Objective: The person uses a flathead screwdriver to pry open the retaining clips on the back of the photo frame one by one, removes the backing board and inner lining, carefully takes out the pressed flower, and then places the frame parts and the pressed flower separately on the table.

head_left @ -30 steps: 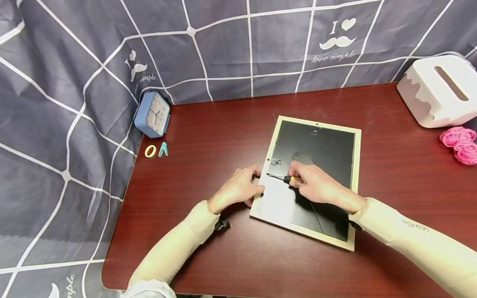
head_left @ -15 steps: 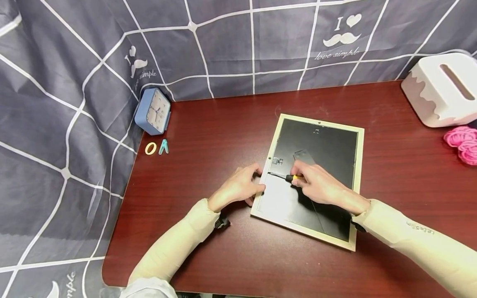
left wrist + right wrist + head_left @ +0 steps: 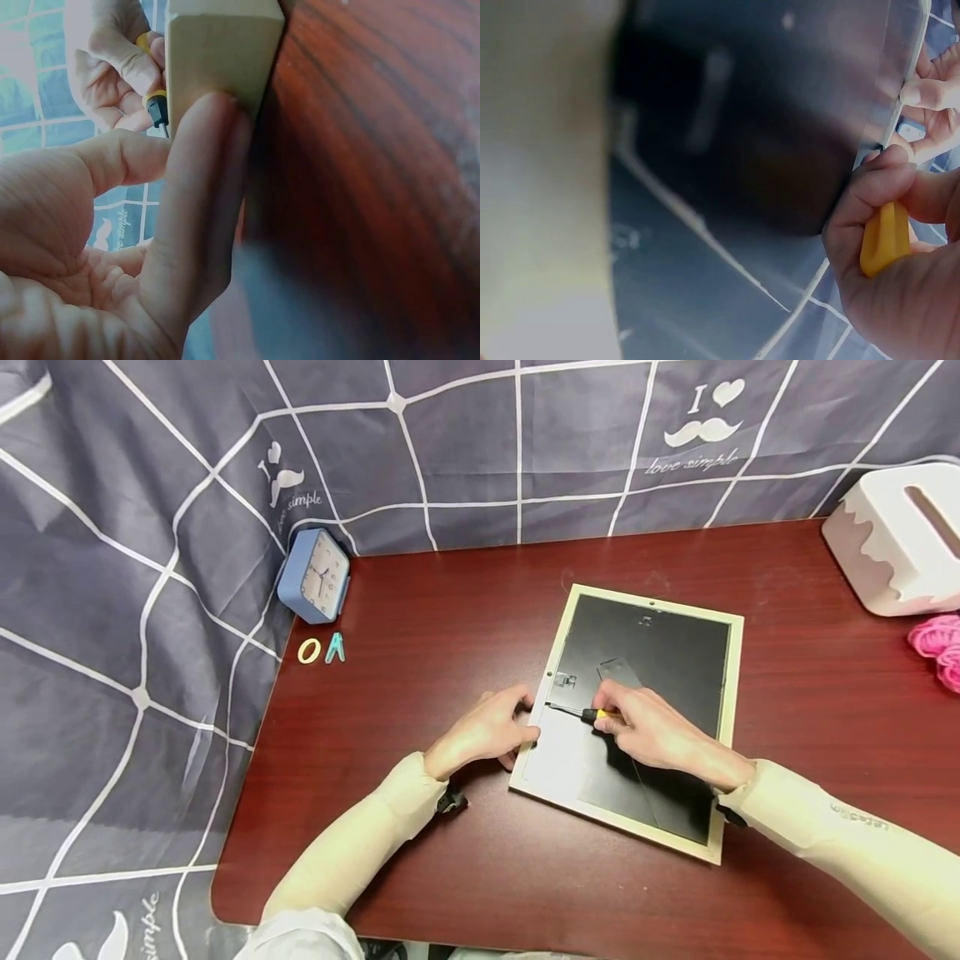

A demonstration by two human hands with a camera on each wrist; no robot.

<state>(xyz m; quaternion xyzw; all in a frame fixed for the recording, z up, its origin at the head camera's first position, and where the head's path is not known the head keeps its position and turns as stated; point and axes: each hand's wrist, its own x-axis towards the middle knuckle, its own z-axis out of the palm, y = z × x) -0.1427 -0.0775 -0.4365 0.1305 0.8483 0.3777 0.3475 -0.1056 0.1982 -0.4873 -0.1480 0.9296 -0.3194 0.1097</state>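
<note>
Two hands, one screwdriver, one frame. Desk also: one clock, one yellow ring, one teal A-shape, one slotted box, two pink bundles.

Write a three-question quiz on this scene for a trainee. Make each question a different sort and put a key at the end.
1. Open question: what does the right hand hold?

2. True or false: in the head view, the blue clock stands to the right of the picture frame.

3. Multiple choice: where is the left hand?
A) On top of the blue clock
B) At the left edge of the picture frame
C) Inside the tissue box

Key:
1. A screwdriver with a yellow and black handle.
2. False; it stands to the left.
3. B.
</note>
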